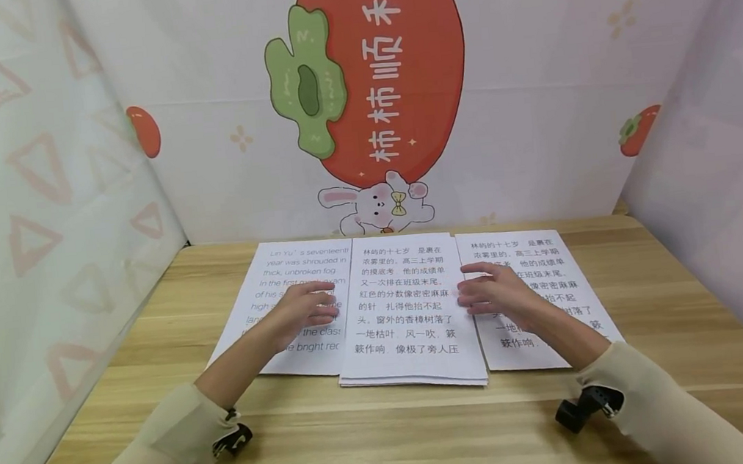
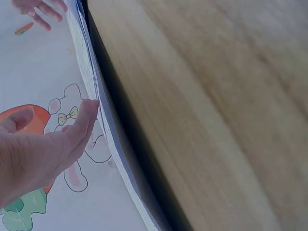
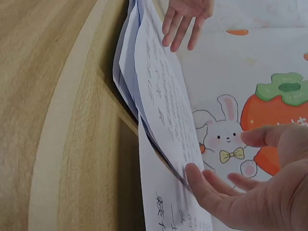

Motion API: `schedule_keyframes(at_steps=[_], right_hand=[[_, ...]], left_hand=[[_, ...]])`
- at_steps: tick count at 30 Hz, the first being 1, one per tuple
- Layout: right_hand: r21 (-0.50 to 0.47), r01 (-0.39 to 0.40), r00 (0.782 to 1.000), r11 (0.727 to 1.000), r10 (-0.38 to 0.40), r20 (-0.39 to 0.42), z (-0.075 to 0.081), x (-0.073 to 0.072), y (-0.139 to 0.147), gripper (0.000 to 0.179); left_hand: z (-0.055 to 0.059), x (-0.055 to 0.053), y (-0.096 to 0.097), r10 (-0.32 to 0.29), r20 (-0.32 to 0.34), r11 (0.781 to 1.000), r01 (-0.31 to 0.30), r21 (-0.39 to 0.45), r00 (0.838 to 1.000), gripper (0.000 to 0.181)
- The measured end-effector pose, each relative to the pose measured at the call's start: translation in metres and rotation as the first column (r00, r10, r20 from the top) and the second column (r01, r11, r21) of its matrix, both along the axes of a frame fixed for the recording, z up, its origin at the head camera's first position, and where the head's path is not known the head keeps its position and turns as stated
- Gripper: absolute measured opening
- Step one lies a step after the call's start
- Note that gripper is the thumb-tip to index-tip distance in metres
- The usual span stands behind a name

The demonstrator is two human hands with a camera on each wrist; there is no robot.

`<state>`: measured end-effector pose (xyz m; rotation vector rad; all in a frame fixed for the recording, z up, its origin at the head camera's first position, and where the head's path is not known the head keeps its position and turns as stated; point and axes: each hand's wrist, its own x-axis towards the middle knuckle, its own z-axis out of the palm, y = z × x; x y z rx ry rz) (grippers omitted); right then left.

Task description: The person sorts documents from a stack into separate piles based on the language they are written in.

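Left hand [image 1: 302, 313] and right hand [image 1: 499, 296], both loosely spread, flank the middle paper stack [image 1: 405, 310], over the English page [image 1: 282, 276] and rightmost page [image 1: 538, 239]; these papers lie on the wooden counter [image 1: 377, 445], a rabbit-printed backdrop [image 1: 532, 100] facing us beyond.

Wood-grain table [image 1: 397, 443]; printed sheets [image 1: 407, 314] atop

On left sheet [image 1: 298, 271] “Lin Yu”, other sheets [image 1: 407, 302] “林屿”, backdrop [image 1: 393, 97] “柿柿顺利”.

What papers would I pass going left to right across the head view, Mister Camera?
English page → middle Chinese stack → right Chinese page.
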<state>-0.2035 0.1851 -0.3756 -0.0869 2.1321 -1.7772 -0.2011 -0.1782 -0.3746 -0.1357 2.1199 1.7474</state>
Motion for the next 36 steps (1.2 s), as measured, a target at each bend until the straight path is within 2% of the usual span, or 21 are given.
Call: schedule_keyframes(at_steps=[6,10,20,27,31,36], right_hand=[[0.083,0.033,0.999,0.996,-0.034,0.008,0.001,-0.001,0.008,0.064],[0.091,0.049,0.998,0.995,-0.051,0.023,0.001,-0.003,0.010,0.064],[0.023,0.070,0.996,0.997,-0.072,0.062,0.001,-0.001,0.014,0.064],[-0.005,0.084,0.995,0.996,-0.083,0.052,0.001,0.000,0.017,0.064],[-0.064,0.073,0.996,0.995,-0.069,0.052,-0.002,-0.001,0.020,0.064],[-0.122,0.051,0.997,0.991,-0.045,0.055,-0.008,-0.003,0.017,0.066]], left_hand=[[-0.001,-0.003,0.004,-0.001,0.027,1.000,0.001,0.011,1.000,0.050],[-0.002,-0.005,0.007,-0.007,0.034,1.000,0.006,0.024,0.999,0.048],[-0.003,-0.007,0.011,0.000,0.059,0.999,-0.002,0.044,0.998,0.048],[0.003,-0.005,0.013,-0.002,0.053,0.998,-0.001,0.065,0.999,0.049],[0.004,-0.003,0.013,0.001,0.060,0.996,-0.006,0.092,0.998,0.050],[0.003,-0.004,0.017,-0.020,0.042,0.994,0.015,0.109,0.999,0.049]])
